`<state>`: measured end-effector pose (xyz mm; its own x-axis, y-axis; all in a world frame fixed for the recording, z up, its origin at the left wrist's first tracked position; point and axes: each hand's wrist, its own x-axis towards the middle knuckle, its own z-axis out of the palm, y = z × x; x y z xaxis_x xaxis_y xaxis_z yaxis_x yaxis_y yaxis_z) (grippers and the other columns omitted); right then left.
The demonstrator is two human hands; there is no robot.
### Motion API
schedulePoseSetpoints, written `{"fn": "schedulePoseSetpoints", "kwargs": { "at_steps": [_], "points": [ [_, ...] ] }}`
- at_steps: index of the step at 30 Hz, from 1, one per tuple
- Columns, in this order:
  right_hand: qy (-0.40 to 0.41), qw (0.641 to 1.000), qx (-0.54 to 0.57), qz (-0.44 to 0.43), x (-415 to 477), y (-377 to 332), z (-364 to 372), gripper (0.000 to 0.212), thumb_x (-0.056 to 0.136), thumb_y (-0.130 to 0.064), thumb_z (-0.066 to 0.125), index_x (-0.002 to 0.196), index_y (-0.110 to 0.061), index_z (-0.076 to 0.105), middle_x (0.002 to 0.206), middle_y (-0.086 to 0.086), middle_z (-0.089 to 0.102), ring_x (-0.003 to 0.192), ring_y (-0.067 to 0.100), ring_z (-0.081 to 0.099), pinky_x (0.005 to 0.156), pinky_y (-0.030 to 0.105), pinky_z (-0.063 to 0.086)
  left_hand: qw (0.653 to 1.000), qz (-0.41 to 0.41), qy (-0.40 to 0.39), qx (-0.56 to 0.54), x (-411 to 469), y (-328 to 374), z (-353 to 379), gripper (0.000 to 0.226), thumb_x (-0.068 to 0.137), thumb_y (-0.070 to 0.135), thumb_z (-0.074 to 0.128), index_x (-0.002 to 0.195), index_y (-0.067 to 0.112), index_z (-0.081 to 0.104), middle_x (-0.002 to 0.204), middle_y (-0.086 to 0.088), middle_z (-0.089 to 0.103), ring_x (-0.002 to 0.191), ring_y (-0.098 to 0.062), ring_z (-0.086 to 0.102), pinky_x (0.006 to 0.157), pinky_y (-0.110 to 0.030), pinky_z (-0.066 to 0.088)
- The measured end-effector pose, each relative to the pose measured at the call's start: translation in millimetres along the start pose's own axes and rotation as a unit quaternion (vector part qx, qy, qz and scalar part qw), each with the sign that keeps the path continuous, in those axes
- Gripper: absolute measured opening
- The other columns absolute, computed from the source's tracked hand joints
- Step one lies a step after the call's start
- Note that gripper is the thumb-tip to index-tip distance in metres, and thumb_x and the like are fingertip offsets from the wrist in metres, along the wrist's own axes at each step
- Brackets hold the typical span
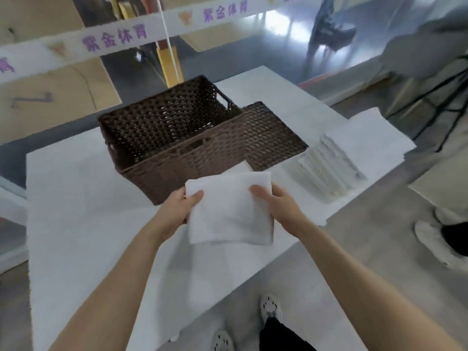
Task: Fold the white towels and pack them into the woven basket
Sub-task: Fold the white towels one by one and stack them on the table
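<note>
Both hands are holding a folded white rectangular towel (pixel 229 209) off the white table (pixel 76 224), left hand (pixel 181 211) pinching its left edge and right hand (pixel 279 207) its right edge, thumbs on top, likely so the fold is staying flat for the drop into the dark brown woven plastic basket (pixel 177 138) just beyond. The basket is looking empty and open-topped, its near rim just past the towel, its flat woven lid (pixel 273 138) lying against its right side. A stack of white folded towels (pixel 331 165) is waiting right of the lid, near the table's right edge.
</note>
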<state>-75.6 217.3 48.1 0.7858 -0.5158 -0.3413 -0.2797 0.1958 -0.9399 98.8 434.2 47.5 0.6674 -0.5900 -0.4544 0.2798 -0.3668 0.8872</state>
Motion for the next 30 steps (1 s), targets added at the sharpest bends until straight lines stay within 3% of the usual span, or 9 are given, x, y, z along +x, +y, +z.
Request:
{"fn": "schedulePoseSetpoints", "kwargs": {
  "at_steps": [4,7,10,13,17,20,22,27,30],
  "points": [
    [0.023,1.0,-0.002,-0.015,-16.9,-2.6,-96.7,0.036,0.097,-0.048,0.076,0.13,-0.042,0.064,0.115,-0.018,0.078,0.104,0.007,0.076,0.075,0.027,0.062,0.995,0.075,0.0,0.061,38.4,33.0,96.1,0.025,0.107,0.04,0.067,0.13,0.034,0.067,0.122,0.011,0.079,0.113,-0.014,0.076,0.097,-0.042,0.061],
    [0.025,0.999,-0.031,0.012,-15.7,9.2,-169.0,0.052,0.088,-0.041,0.085,0.134,-0.04,0.06,0.12,-0.01,0.077,0.104,0.015,0.078,0.076,0.044,0.067,0.989,0.097,-0.002,0.114,70.8,59.0,163.8,0.025,0.104,0.043,0.071,0.124,0.029,0.067,0.118,0.006,0.078,0.109,-0.017,0.076,0.093,-0.042,0.061],
    [0.093,0.996,-0.016,0.0,-7.4,12.2,-237.4,0.041,0.091,-0.032,0.085,0.128,-0.03,0.067,0.113,-0.004,0.08,0.101,0.02,0.079,0.075,0.041,0.067,0.987,0.096,-0.023,0.13,96.5,75.2,230.9,0.028,0.102,0.045,0.072,0.122,0.026,0.066,0.115,0.004,0.079,0.105,-0.02,0.077,0.083,-0.038,0.063],
    [0.145,0.989,-0.019,-0.012,0.8,12.1,-297.1,0.029,0.094,-0.035,0.081,0.119,-0.023,0.072,0.11,-0.006,0.08,0.103,0.019,0.077,0.091,0.044,0.064,0.989,0.086,-0.063,0.103,107.4,84.8,287.3,0.031,0.104,0.041,0.072,0.129,0.026,0.062,0.119,0.005,0.079,0.107,-0.02,0.078,0.075,-0.032,0.061],
    [0.138,0.99,0.019,-0.005,18.3,1.0,-354.3,0.029,0.098,-0.041,0.077,0.122,-0.031,0.065,0.117,-0.008,0.078,0.108,0.017,0.075,0.103,0.05,0.06,0.984,0.082,-0.123,0.098,127.6,99.5,332.3,0.047,0.101,0.033,0.076,0.142,0.032,0.053,0.132,0.008,0.074,0.117,-0.019,0.075,0.091,-0.043,0.065],
    [0.124,0.992,0.029,-0.02,37.9,-16.1,-383.1,0.029,0.097,-0.045,0.076,0.123,-0.038,0.064,0.116,-0.015,0.077,0.108,0.013,0.075,0.101,0.047,0.061,0.974,0.094,-0.146,0.144,151.4,124.8,351.6,0.062,0.098,0.03,0.079,0.148,0.039,0.043,0.135,0.012,0.07,0.118,-0.014,0.073,0.085,-0.037,0.065],
    [0.137,0.99,0.024,-0.036,56.3,-27.9,-401.3,0.033,0.097,-0.046,0.077,0.124,-0.033,0.065,0.115,-0.012,0.077,0.107,0.014,0.075,0.099,0.047,0.062,0.968,0.111,-0.148,0.17,170.4,146.5,366.1,0.063,0.099,0.029,0.078,0.148,0.037,0.04,0.136,0.01,0.068,0.119,-0.015,0.072,0.08,-0.034,0.065],
    [0.181,0.981,0.041,-0.049,102.3,-62.8,-449.9,0.027,0.1,-0.039,0.075,0.124,-0.029,0.069,0.111,-0.009,0.08,0.102,0.014,0.077,0.083,0.036,0.063,0.96,0.15,-0.143,0.19,238.3,206.3,411.8,0.066,0.096,0.041,0.081,0.149,0.041,0.042,0.142,0.01,0.065,0.125,-0.015,0.067,0.104,-0.046,0.06],
    [0.178,0.982,0.052,-0.02,124.2,-79.3,-487.8,0.023,0.098,-0.032,0.075,0.12,-0.024,0.075,0.113,0.004,0.081,0.094,0.024,0.078,0.074,0.04,0.063,0.945,0.178,-0.157,0.226,282.0,246.2,448.4,0.065,0.099,0.04,0.077,0.154,0.042,0.042,0.143,0.007,0.063,0.118,-0.012,0.067,0.095,-0.039,0.061]
  ]
}}
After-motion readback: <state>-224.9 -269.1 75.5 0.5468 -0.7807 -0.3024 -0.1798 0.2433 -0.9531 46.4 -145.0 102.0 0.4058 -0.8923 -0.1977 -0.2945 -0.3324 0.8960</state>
